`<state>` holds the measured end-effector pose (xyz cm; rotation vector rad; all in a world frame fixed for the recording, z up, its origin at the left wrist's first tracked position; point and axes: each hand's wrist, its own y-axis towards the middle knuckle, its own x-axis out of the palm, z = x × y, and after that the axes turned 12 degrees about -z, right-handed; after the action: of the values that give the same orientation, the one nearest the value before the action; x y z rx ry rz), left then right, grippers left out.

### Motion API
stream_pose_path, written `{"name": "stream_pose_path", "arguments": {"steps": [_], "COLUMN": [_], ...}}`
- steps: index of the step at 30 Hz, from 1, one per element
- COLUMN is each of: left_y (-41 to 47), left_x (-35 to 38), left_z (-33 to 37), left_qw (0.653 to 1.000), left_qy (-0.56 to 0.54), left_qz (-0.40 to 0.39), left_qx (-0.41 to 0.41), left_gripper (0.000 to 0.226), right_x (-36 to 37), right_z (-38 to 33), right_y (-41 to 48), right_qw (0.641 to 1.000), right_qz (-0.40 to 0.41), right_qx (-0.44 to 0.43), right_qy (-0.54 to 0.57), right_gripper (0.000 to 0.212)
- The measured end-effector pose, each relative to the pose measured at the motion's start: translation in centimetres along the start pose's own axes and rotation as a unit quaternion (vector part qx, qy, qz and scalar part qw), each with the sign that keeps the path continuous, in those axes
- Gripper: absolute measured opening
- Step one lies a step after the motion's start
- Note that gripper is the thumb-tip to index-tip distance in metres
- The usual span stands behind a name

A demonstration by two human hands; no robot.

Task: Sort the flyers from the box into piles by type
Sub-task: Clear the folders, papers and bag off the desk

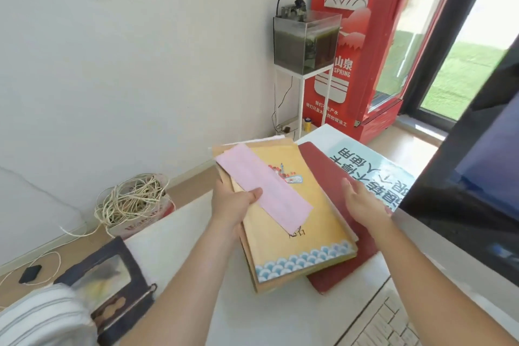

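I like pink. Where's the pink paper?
Head view, centre: the pink paper lies on the yellow flyer, pinched by the left hand, left of the red folder.

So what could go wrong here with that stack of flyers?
The pink slip lies askew atop the yellow flyer stack, pinned only by the thumb of the left hand; it might slide off. That hand grips one edge while the right hand is open beside it, so sheets could fan out. The stack overlaps the red folder; piles might mix.
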<state>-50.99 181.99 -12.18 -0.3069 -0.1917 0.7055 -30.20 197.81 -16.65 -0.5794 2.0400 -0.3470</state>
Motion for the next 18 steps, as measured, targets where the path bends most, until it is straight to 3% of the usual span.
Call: {"name": "stream_pose_path", "arguments": {"steps": [3, 6, 9, 13, 18], "left_y": [2.2, 2.0, 1.3, 0.1, 0.6], "left_x": [1.9, 2.9, 4.4, 5.7, 3.2], "left_z": [-4.9, -6.5, -6.4, -6.4, -4.5], "left_qw": [0.993, 0.985, 0.997, 1.000, 0.998], "left_qy": [0.091, 0.146, 0.067, -0.021, 0.001], "left_qz": [0.029, 0.070, 0.030, 0.011, 0.019], "left_qx": [-0.073, -0.052, -0.022, -0.020, -0.060], "left_gripper": [0.055, 0.041, 0.032, 0.037, 0.038], "right_x": [-0.6, -1.2, -1.6, -1.5, -0.6], "right_z": [-0.3, -0.9, -1.7, -2.8, -3.3], "right_y": [0.3, 1.3, 2.6, 2.9, 0.8], "right_qw": [0.999, 0.999, 0.994, 0.992, 0.994], "right_qz": [-0.017, -0.034, -0.039, -0.017, -0.053], "right_qx": [-0.018, 0.027, 0.066, 0.051, -0.011], "right_qy": [0.033, -0.029, -0.074, -0.115, -0.090], "right_gripper": [0.095, 0.100, 0.112, 0.099, 0.101]}}
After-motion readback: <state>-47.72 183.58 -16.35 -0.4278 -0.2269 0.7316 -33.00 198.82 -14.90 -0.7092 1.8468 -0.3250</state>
